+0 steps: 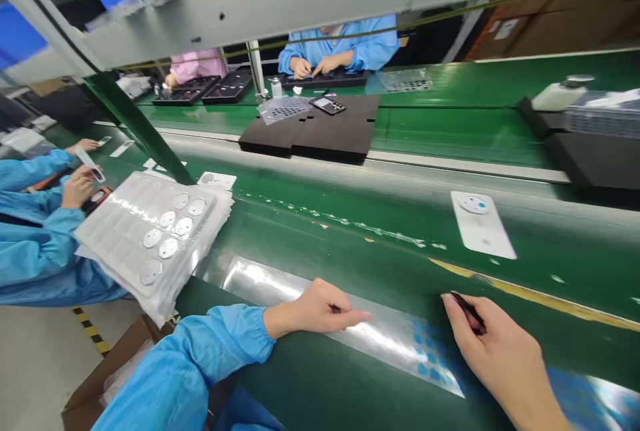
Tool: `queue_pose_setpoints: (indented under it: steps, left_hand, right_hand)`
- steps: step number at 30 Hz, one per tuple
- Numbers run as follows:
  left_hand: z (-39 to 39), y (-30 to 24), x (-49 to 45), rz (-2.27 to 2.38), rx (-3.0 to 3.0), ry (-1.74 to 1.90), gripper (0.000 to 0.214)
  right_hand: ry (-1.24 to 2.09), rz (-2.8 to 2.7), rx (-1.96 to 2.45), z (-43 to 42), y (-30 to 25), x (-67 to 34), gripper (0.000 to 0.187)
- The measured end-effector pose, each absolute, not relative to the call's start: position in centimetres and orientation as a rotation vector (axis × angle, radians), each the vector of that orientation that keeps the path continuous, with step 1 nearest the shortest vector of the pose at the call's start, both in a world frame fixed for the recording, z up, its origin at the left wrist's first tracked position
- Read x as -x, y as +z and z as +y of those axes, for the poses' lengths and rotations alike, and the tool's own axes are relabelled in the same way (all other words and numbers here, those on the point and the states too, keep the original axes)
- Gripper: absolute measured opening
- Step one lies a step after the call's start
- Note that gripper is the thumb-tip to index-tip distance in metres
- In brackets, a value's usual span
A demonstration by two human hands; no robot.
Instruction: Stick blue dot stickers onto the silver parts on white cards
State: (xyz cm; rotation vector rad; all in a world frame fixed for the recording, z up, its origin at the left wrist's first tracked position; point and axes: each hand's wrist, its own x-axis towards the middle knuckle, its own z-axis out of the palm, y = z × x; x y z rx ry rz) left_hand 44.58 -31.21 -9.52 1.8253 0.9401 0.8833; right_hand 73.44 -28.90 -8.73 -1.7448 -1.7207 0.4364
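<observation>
My left hand (315, 311) rests on a shiny clear film sheet (280, 288) at the near edge of the green conveyor belt (350, 244); its fingers are curled with the forefinger stretched out, and something small and dark sits between them. My right hand (500, 351) pinches a thin dark tool (467, 311) just past the sheet's end, where small blue dot stickers (430, 358) lie. A white card with a round blue-dotted part (481, 223) lies on the belt beyond my right hand.
A stack of clear blister trays (155, 238) holding several round white parts lies at my left. A co-worker in blue sleeves (35, 231) works at far left. Black trays (315, 131) sit across the belt, where two more people work. A white bottle (557, 94) stands at right.
</observation>
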Motion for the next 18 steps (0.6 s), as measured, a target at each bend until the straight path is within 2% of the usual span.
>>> queue_pose_setpoints:
  steps: [2, 6, 9, 12, 13, 18]
  left_hand:
    - [-31.3, -10.1, -44.4, 0.893, -1.903, 0.826, 0.073]
    - [-32.0, -10.6, -44.7, 0.919, -2.015, 0.777, 0.057]
    - [-30.9, -10.2, -44.4, 1.117, -2.084, 0.789, 0.046]
    - [-26.4, -9.0, -41.7, 1.431, -2.107, 0.797, 0.023]
    - [-24.3, -8.5, -40.2, 1.567, -2.089, 0.795, 0.023]
    - [-14.8, -6.2, -30.3, 2.437, -1.648, 0.714, 0.056]
  right_hand:
    - [0.476, -1.762, 1.754, -28.6, -9.1, -73.3, 0.032]
    - [0.605, -1.798, 1.839, -27.7, -8.9, -73.5, 0.035]
    - [0.684, -1.817, 1.878, -27.5, -8.1, -73.4, 0.037]
    - [0.757, -1.838, 1.919, -27.5, -7.1, -73.2, 0.037]
    - [0.777, -1.840, 1.935, -27.4, -7.0, -73.1, 0.038]
    - [0.749, -1.858, 1.877, -27.3, -8.3, -73.7, 0.036]
